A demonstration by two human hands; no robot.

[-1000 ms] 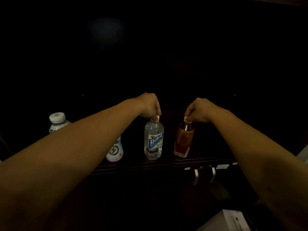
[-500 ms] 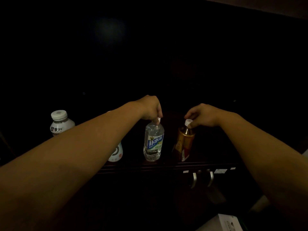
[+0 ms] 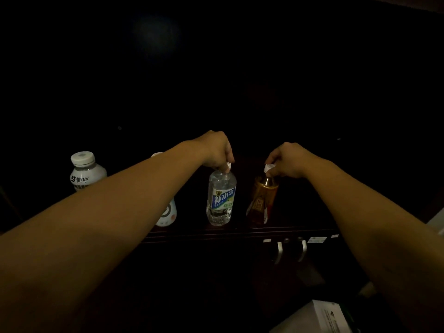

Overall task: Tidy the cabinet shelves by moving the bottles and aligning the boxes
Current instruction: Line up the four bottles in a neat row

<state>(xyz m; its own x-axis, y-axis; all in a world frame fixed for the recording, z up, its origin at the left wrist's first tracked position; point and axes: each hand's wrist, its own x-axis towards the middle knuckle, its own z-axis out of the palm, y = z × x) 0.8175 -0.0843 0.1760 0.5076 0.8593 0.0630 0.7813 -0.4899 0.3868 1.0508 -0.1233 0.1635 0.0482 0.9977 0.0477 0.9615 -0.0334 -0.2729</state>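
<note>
Room very dark; dark wood cabinet (image 3: 240, 233); two metal door handles (image 3: 278, 252).

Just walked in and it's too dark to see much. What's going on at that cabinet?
A person is tidying bottles on a dark cabinet shelf. The left hand pinches the cap of a clear bottle, which stands upright. The right hand pinches the cap of an amber bottle, which is tilted. Two white bottles stand further left, one in full view and one mostly hidden behind the left forearm. No boxes can be made out on the shelf.
</note>
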